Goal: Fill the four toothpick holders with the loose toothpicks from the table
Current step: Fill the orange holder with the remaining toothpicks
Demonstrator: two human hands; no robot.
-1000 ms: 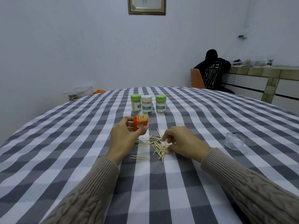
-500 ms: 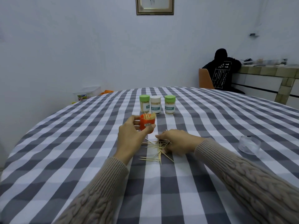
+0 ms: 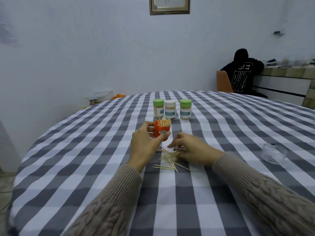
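- A pale-walled room with a framed picture [image 3: 169,5] high on the far wall; a round counter [image 3: 68,150] under a grey-and-white checked cloth fills the near view. A seated person in a dark hooded top [image 3: 242,74] is at far right.
- Three capped toothpick holders stand in a row toward the far side: a green-lidded one [image 3: 158,108] on the left, a white-lidded one [image 3: 170,109] touching it, and another green-lidded one [image 3: 185,109] a little to the right. All three look full through their clear walls.
- The fourth, the orange holder [image 3: 162,131], stands open just nearer, with toothpicks sticking up out of it. The left hand [image 3: 146,143] grasps it, thumb across the near side and fingers round the far side.
- The right hand [image 3: 189,149] sits with fingers curled down into the loose toothpicks [image 3: 170,159] lying in a scattered pile just near of the orange holder; whether it pinches any I cannot tell, as the fingertips are blurred.
- A clear lid [image 3: 273,155] lies well apart at right.
- Judged progress: three holders appear finished; the orange one is partly filled, and a modest pile remains to gather, then likely capping.
- Compared with half a second ago, the right hand's fingers have lifted and spread over the pile, where before they lay flatter on it; the left hand's grip on the orange holder is unchanged.
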